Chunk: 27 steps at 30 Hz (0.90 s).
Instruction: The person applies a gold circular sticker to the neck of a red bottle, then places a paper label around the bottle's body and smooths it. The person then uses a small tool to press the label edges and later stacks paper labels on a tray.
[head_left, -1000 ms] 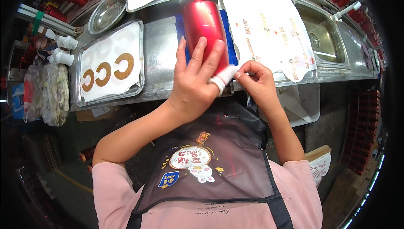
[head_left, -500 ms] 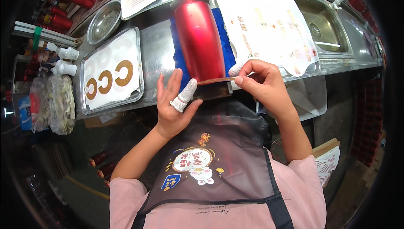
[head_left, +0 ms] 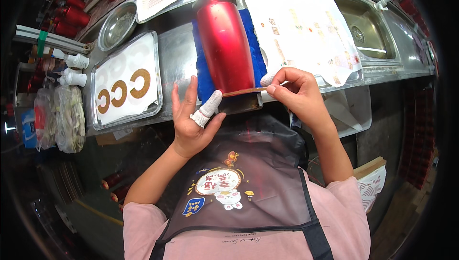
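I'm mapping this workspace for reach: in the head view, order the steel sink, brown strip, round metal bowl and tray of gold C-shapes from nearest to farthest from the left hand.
From the left hand:
1. Brown strip: just right, by its covered fingertip.
2. Tray: left.
3. Round metal bowl: beyond the tray, upper left.
4. Steel sink: far upper right.

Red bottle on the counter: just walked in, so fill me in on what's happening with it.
A person is working at the near end of the red bottle, which rests on a blue cloth. Their right hand pinches one end of a thin brown strip that runs across that end. The left hand is spread open, its white-covered finger at the strip's other end. Three gold curved pieces lie off to the left.
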Each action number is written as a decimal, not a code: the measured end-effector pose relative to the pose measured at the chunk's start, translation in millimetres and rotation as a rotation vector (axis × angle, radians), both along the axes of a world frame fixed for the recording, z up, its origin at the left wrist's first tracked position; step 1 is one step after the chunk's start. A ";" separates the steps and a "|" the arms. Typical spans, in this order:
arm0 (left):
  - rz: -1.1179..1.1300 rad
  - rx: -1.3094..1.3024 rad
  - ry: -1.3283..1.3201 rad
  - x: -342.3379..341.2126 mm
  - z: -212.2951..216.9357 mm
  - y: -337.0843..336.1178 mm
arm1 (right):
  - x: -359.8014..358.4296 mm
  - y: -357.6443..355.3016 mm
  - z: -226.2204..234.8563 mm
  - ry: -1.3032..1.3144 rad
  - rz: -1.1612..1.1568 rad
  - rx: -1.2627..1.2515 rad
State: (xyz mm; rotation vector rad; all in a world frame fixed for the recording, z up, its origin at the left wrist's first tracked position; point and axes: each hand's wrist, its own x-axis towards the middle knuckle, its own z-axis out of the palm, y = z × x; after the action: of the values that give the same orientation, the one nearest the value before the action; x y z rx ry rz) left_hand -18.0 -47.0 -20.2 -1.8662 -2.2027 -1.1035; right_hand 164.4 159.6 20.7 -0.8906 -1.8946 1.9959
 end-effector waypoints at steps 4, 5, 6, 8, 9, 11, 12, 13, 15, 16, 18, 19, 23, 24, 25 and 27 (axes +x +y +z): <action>-0.022 -0.011 0.057 -0.9 -0.4 1.5 | -1.1 0.5 -1.1 0.006 -0.004 0.033; -0.026 -0.008 0.084 -1.8 1.2 3.0 | -2.3 0.8 -3.0 0.002 -0.013 0.029; -0.029 -0.013 0.109 -2.3 3.6 4.7 | -3.3 1.4 -5.0 0.003 -0.011 0.041; -0.038 -0.024 0.148 -3.2 9.8 8.1 | -5.1 2.1 -9.4 -0.016 -0.012 0.045; -0.044 -0.030 0.162 -3.3 13.0 9.7 | -5.9 2.3 -11.6 -0.006 -0.009 0.039; -0.050 -0.027 0.196 -3.5 18.4 13.6 | -6.5 2.5 -14.7 -0.003 -0.001 0.017; -0.053 -0.019 0.216 -3.7 20.5 15.7 | -6.7 2.6 -15.9 0.004 -0.002 0.021; -0.055 -0.011 0.240 -3.8 22.1 18.3 | -6.8 2.6 -16.8 0.011 -0.002 0.026; -0.068 0.016 0.287 -4.3 25.3 23.2 | -7.3 2.6 -18.2 0.012 -0.001 0.035; -0.079 0.030 0.319 -4.2 27.1 26.1 | -7.9 2.5 -18.8 0.008 -0.001 0.039; -0.073 0.043 0.319 -2.5 31.8 31.8 | -9.2 2.1 -19.4 0.005 0.000 0.041; -0.072 0.049 0.321 -0.8 34.3 35.1 | -10.5 1.6 -19.9 0.006 0.002 0.037; -0.077 0.103 0.439 9.8 36.9 55.4 | -13.2 -1.7 -20.3 -0.012 0.002 0.064; -0.080 0.088 0.457 11.1 35.5 59.8 | -13.6 -2.7 -20.1 -0.024 0.022 0.081; -0.035 0.100 0.448 8.8 33.9 62.7 | -13.1 -3.6 -19.1 -0.047 0.035 0.098; -0.008 0.067 0.288 4.1 28.8 62.8 | -12.9 -3.9 -16.6 -0.061 0.046 0.119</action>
State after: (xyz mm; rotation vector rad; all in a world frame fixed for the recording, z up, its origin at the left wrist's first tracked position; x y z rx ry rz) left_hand -13.9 15.7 8.7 -1.8719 -1.9776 -0.8359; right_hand 151.5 155.6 4.1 -0.8935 -2.0602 1.8787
